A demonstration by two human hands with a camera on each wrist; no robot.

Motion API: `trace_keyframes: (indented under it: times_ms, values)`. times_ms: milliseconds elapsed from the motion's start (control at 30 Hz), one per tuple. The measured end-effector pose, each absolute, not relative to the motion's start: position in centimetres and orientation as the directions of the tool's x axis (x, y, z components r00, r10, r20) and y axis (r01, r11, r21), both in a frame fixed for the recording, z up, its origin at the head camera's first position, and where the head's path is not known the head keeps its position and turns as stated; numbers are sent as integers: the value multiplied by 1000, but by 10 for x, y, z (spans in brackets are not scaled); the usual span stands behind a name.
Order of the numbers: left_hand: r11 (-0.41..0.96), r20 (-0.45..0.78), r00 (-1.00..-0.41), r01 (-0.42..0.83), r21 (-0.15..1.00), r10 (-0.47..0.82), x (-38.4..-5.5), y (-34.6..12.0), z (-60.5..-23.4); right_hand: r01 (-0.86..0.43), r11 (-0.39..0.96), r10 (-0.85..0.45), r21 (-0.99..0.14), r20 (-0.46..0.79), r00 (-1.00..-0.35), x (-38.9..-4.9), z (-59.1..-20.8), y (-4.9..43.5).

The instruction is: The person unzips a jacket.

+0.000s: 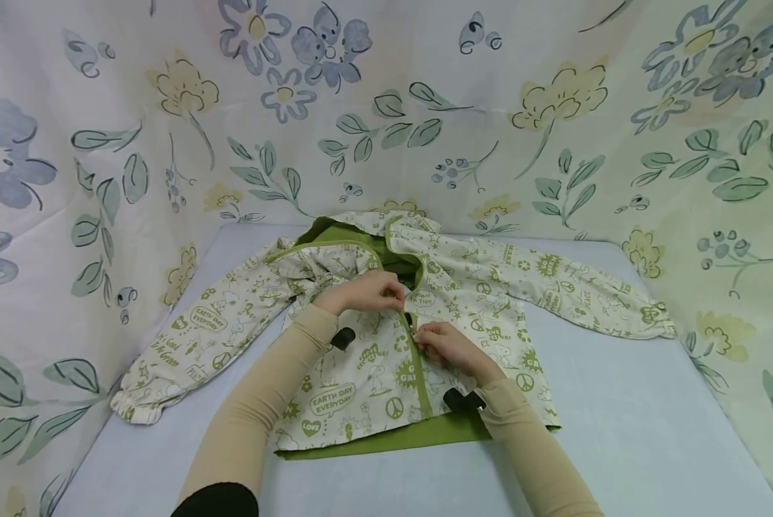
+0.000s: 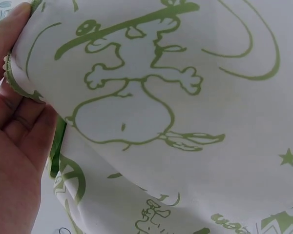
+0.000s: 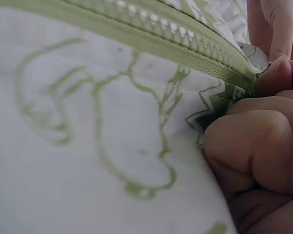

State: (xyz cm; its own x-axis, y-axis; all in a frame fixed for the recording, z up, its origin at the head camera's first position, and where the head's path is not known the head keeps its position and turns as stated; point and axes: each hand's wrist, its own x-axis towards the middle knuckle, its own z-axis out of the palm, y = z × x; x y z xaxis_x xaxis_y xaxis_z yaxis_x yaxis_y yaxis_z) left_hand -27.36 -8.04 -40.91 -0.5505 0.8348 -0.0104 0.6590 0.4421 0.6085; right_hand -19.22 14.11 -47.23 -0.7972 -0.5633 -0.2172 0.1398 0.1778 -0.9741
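A white hooded jacket (image 1: 489,305) with green cartoon print and green lining lies spread out, front up. Near the neck, my left hand (image 1: 367,291) pinches one front edge of it; the left wrist view shows thumb and fingers on that toothed edge. Just below and to the right, my right hand (image 1: 447,345) pinches the front at the zipper (image 1: 417,366). Its fingers (image 3: 254,146) are curled against the zipper tape in the right wrist view. Below the right hand the zipper's teeth (image 3: 176,31) look joined. The slider is hidden or too small to tell.
The jacket lies on a pale table (image 1: 625,416), its sleeves (image 1: 218,334) stretched out to both sides. A flower-patterned curtain (image 1: 386,143) hangs behind and along the sides. Small black wrist devices (image 1: 342,338) are on both forearms.
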Motion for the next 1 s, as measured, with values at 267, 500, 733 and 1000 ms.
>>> trace_keyframes:
  times_ms: [267,500,733,1000]
  values:
    - [464,-15,-581,633,619,814,-274,-82,-407,149,171,-610,-974,-223,-760,-186,-474,144]
    - [477,-21,-602,610,633,798,-274,-84,-408,162,159,-628,-974,-226,-745,-180,-470,146]
    - [497,-35,-633,571,653,774,-276,-85,-411,161,141,-627,-977,-214,-749,-176,-468,147]
    - [500,-33,-645,559,661,764,-276,-88,-415,160,150,-612,-976,-218,-760,-171,-470,148]
